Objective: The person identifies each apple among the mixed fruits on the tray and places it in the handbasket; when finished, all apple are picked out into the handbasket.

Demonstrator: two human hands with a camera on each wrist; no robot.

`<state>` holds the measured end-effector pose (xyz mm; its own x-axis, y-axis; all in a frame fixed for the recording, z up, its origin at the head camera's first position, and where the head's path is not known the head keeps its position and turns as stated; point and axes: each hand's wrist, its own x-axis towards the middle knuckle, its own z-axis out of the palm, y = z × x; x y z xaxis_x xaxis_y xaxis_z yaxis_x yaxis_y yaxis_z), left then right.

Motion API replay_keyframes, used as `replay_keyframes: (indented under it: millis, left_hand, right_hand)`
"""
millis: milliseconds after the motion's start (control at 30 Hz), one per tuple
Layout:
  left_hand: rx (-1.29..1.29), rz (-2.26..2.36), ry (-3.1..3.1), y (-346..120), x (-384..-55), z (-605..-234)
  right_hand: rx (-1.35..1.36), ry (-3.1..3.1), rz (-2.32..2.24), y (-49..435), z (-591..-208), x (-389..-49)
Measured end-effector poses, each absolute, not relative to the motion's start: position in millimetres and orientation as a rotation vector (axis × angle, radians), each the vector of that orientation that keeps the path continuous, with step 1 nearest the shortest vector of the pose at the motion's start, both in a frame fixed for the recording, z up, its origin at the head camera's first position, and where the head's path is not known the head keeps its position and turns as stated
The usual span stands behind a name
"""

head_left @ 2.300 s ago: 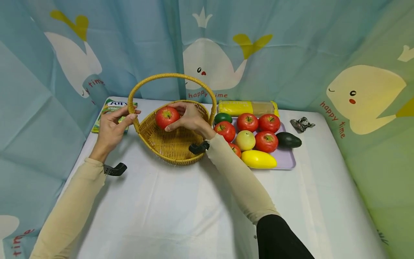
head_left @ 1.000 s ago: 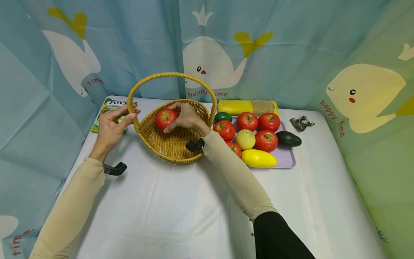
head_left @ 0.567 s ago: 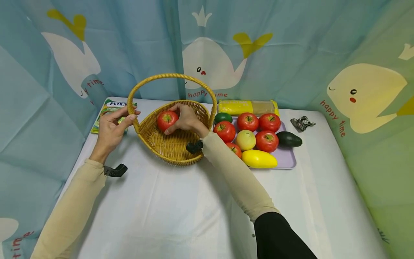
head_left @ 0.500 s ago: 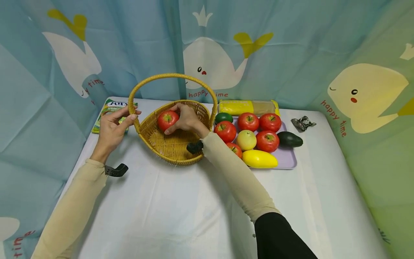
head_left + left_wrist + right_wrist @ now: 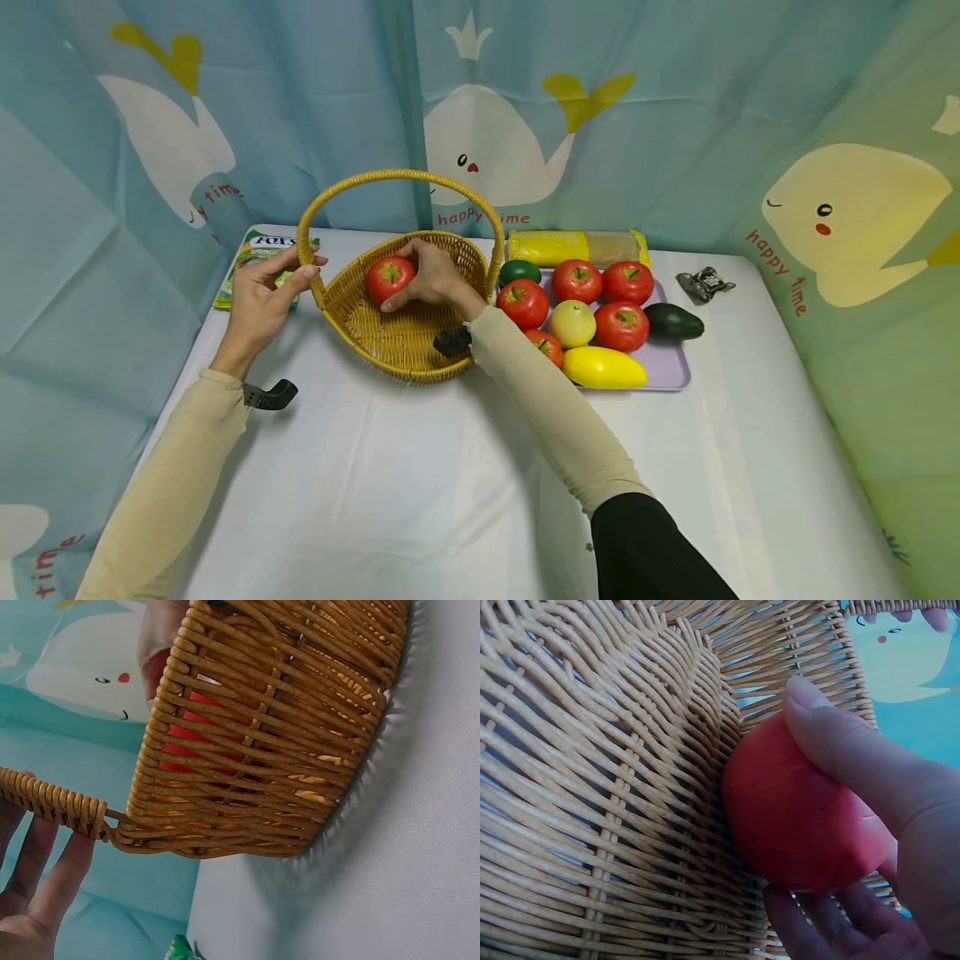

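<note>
Inside a yellow wicker basket (image 5: 397, 346), my right hand (image 5: 431, 273) grips a red apple (image 5: 387, 279) low near the basket's left wall. In the right wrist view the thumb lies over the apple (image 5: 795, 814) and the fingers curl beneath it. My left hand (image 5: 262, 292) pinches the left foot of the basket's arched handle (image 5: 401, 175) between thumb and fingers. From the left wrist, the handle end (image 5: 56, 802) rests against the fingertips, and red shows through the weave (image 5: 285, 735).
Right of the basket, a lilac tray (image 5: 667, 379) bears several red apples (image 5: 621, 326), a pale yellow round fruit (image 5: 572, 323), a yellow mango-like fruit (image 5: 603, 367) and an avocado (image 5: 673, 322). Behind lie a yellow packet (image 5: 577, 247) and, farther right, a dark wrapper (image 5: 703, 285). A green Fox's bag (image 5: 258, 250) lies left.
Over the earlier frames the apple in my right hand has sunk slightly deeper into the basket. In the last half second nothing visibly moves; my left hand stays on the handle.
</note>
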<state>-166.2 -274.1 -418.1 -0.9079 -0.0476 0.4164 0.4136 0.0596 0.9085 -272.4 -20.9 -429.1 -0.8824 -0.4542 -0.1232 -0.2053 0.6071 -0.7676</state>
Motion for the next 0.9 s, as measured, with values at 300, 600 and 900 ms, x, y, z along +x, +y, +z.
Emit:
replay_keyframes:
  millis: [300,600,900]
  left_hand:
    - [-0.379,-1.932,-1.997,-275.3,-165.5,-418.4]
    - [-0.372,-1.905,-2.017,-273.9,-165.1,-419.0]
    - [-0.36,-1.826,-2.062,-273.0,-162.9,-417.8]
  right_hand:
    - [-0.533,2.523,-1.169,-22.3,-426.8,-269.0]
    - [-0.529,2.499,-1.129,-20.7,-424.8,-266.7]
    - [-0.64,2.5,-1.063,-14.2,-415.1,-262.0]
